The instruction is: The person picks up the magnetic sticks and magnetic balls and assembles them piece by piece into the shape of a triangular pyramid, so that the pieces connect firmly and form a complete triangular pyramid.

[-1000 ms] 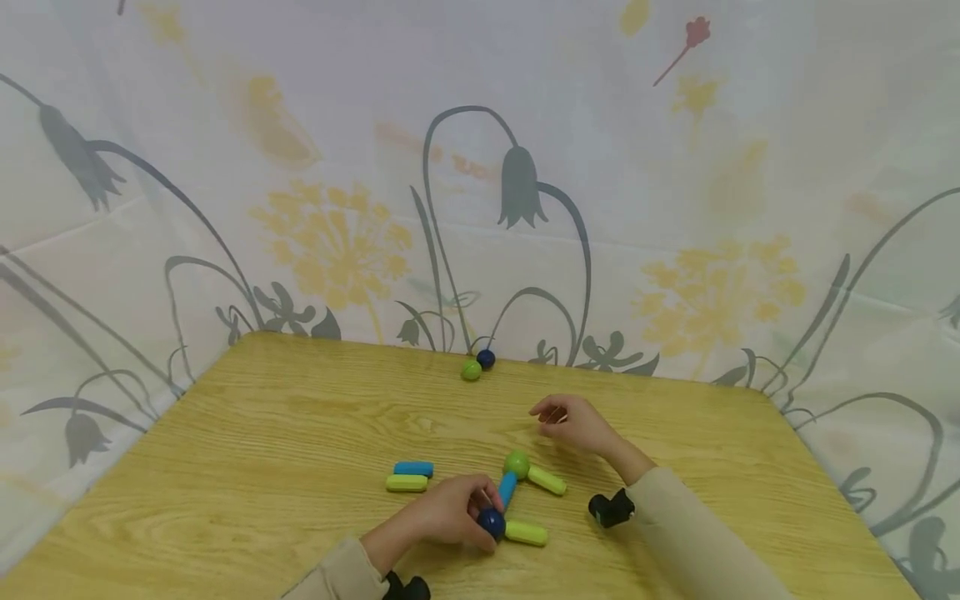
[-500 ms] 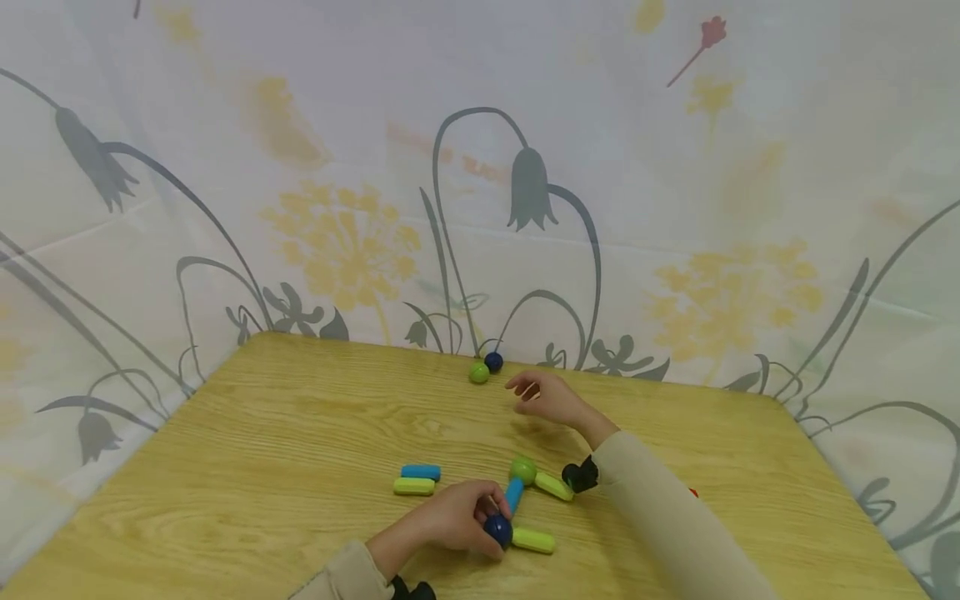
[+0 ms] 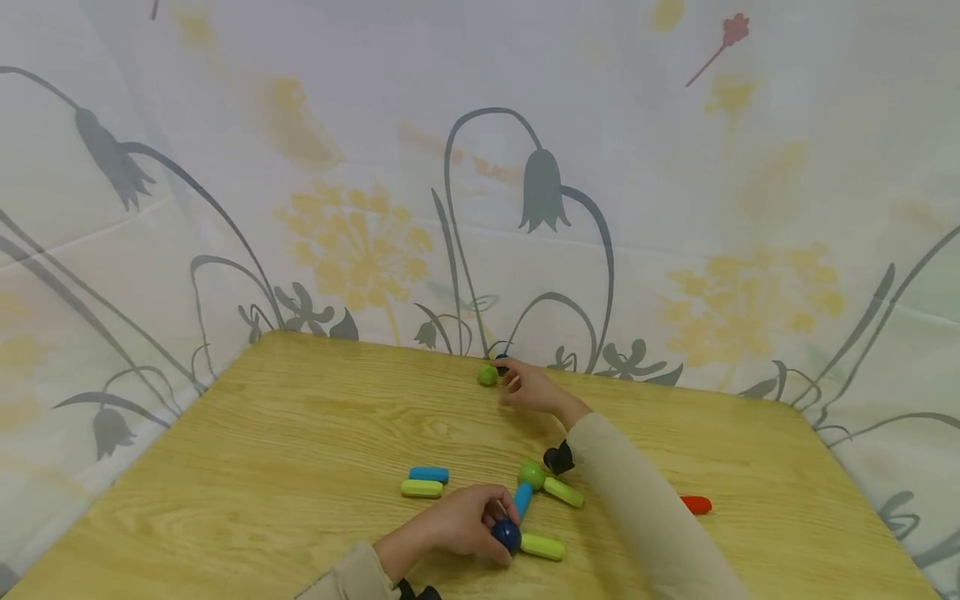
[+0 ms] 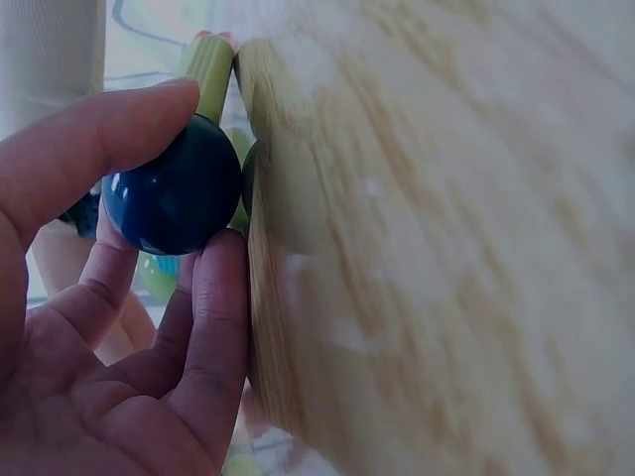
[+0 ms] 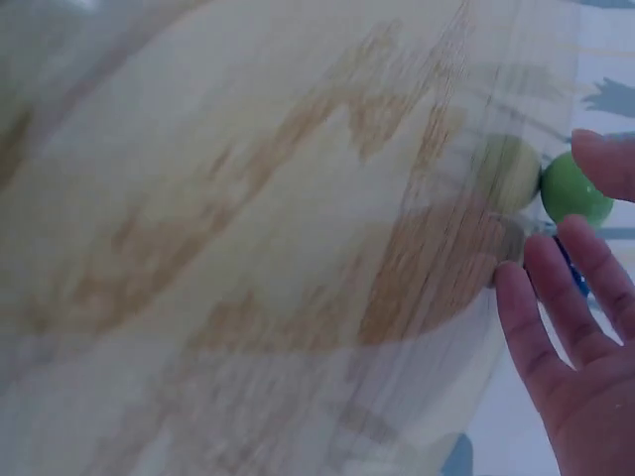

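Note:
My left hand [image 3: 463, 521] pinches a glossy dark blue ball [image 4: 174, 188] between thumb and fingers, low at the table. From this ball a blue stick [image 3: 523, 498] runs up to a green ball [image 3: 532, 476]. One yellow-green stick [image 3: 543, 547] extends right from the blue ball, another yellow-green stick [image 3: 564, 492] from the green ball. My right hand [image 3: 536, 390] is at the far edge, fingers spread apart, beside a loose green ball [image 5: 575, 190]. A second dark blue ball [image 3: 502, 358] is mostly hidden behind its fingers; whether they touch it I cannot tell.
A loose blue stick [image 3: 429, 474] and a yellow-green stick [image 3: 422, 489] lie side by side left of the joined pieces. A red piece [image 3: 697, 505] shows partly behind the right sleeve [image 3: 648, 500]. A patterned cloth [image 3: 360, 167] hangs behind the wooden table [image 3: 315, 417].
My right hand has moved away and left, from near the joined pieces to the two far balls. The red piece has come into view. My left hand keeps its hold on the blue ball.

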A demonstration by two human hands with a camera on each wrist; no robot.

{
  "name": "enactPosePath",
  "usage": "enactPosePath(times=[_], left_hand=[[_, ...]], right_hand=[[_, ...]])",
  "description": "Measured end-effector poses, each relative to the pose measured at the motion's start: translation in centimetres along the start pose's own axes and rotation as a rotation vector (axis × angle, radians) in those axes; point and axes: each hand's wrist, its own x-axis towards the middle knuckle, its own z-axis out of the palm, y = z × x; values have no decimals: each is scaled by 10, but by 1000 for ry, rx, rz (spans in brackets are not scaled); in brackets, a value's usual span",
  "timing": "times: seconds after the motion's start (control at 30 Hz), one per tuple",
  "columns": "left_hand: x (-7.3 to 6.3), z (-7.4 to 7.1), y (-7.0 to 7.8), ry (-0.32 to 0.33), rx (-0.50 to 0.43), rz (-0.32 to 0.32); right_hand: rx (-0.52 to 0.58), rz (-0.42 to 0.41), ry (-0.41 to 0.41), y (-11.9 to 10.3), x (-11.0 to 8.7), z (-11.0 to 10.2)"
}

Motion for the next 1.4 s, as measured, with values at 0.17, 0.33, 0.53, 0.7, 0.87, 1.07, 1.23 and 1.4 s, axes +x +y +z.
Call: enactPosePath(times=[0.17,0.33,0.53,0.7,0.87,1.07,1.23,1.4], left_hand=[[1,2,1,-6,-4,-6],[1,2,2,-6,-1,-19],[1,2,4,-14,-10,-14],[0,3,5,-9,-6,-17],[-1,2,5,2,2,-13],[-1,3,2,7,-2,-1],[-3,2,3,-1,-15,23],[-2,2,3,-10,-36,31]], right_hand=[[-36,3,15,-2,0,-3],[-65,-10,-1,-1,-4,-8],[-129,-60,-57,3,-16,-13],[-101,-47,-55,6,-32,-15],[-63,-27,-42,10,-52,-13],[-43,-34,-11,7,-84,-13],[-19,-40,7,-2,-110,-12],[-3,-35,29,-7,-133,-12]])
